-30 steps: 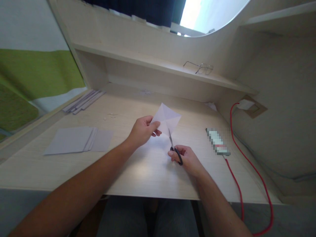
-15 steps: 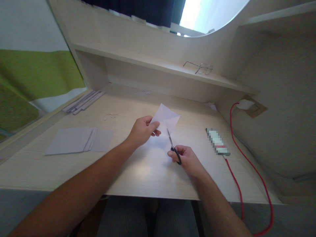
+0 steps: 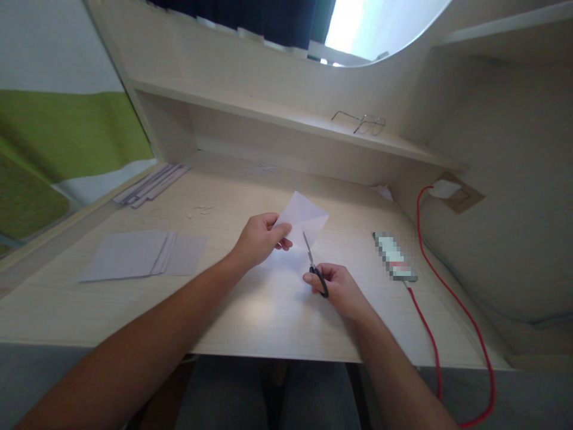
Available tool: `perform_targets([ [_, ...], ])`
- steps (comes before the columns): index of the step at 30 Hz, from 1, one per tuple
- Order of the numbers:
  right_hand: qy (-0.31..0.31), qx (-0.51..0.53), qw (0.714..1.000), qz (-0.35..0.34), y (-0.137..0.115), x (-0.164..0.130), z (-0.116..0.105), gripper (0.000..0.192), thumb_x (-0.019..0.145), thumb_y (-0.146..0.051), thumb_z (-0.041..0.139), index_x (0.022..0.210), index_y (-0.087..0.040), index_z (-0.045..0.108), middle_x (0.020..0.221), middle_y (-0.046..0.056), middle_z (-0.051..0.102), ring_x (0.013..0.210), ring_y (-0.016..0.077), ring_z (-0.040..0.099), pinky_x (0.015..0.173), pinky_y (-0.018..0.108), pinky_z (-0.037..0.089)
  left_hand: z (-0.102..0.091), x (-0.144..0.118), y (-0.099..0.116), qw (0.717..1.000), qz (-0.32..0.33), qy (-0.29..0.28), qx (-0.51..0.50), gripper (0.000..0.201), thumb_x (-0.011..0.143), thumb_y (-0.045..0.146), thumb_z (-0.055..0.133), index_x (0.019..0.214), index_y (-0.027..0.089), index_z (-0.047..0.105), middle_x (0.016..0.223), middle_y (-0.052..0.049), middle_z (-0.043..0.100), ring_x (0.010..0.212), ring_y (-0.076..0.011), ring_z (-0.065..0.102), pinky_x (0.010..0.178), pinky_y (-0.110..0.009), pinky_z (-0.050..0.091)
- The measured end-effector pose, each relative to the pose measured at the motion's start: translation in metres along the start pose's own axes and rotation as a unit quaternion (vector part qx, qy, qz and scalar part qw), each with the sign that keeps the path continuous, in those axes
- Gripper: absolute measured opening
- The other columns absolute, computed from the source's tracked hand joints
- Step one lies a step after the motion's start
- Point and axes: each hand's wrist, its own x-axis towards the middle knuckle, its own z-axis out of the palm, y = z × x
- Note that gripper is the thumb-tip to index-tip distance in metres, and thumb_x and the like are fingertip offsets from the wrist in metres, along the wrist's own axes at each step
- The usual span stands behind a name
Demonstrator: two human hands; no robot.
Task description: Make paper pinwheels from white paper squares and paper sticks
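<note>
My left hand (image 3: 259,240) pinches the left corner of a folded white paper (image 3: 304,218) and holds it up above the light wooden desk (image 3: 250,298). My right hand (image 3: 341,289) grips the black handles of a small pair of scissors (image 3: 313,266). The blades point up and away, with their tips at the paper's lower edge. Both forearms reach in from the bottom of the view.
A stack of white paper sheets (image 3: 138,255) lies at the left, with paper strips (image 3: 150,185) behind it. A phone (image 3: 394,257) on a red cable (image 3: 441,334) lies at the right. Glasses (image 3: 362,123) rest on the shelf. Small paper scraps (image 3: 203,209) dot the desk.
The scissors drew back slightly from the paper and their tips now meet its lower edge again. The paper tilted a little in my left hand. Both hands stayed nearly in place.
</note>
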Motion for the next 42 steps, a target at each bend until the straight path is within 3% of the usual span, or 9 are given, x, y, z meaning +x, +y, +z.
perform_targets([
  [10, 0.005, -0.001, 1.000, 0.000, -0.0054, -0.0013, 0.0012, 0.039, 0.077, -0.052, 0.078, 0.066, -0.019, 0.061, 0.062, -0.003, 0.052, 0.058, 0.0122, 0.040, 0.057, 0.029, 0.028, 0.0018, 0.0000, -0.0042, 0.999, -0.004, -0.033, -0.005, 0.017, 0.078, 0.029, 0.068, 0.077, 0.013, 0.068, 0.062, -0.003, 0.070, 0.053, -0.0145, 0.067, 0.054, -0.023, 0.054],
  [42, 0.014, -0.010, 1.000, 0.006, -0.0058, -0.0006, 0.0008, 0.042, 0.076, -0.054, 0.077, 0.063, -0.020, 0.056, 0.059, -0.004, 0.050, 0.056, 0.0120, 0.039, 0.057, 0.030, 0.028, 0.0025, -0.0007, -0.0032, 1.000, -0.011, -0.028, -0.010, 0.016, 0.079, 0.030, 0.069, 0.078, 0.014, 0.067, 0.060, -0.003, 0.071, 0.053, -0.0152, 0.068, 0.055, -0.024, 0.055],
])
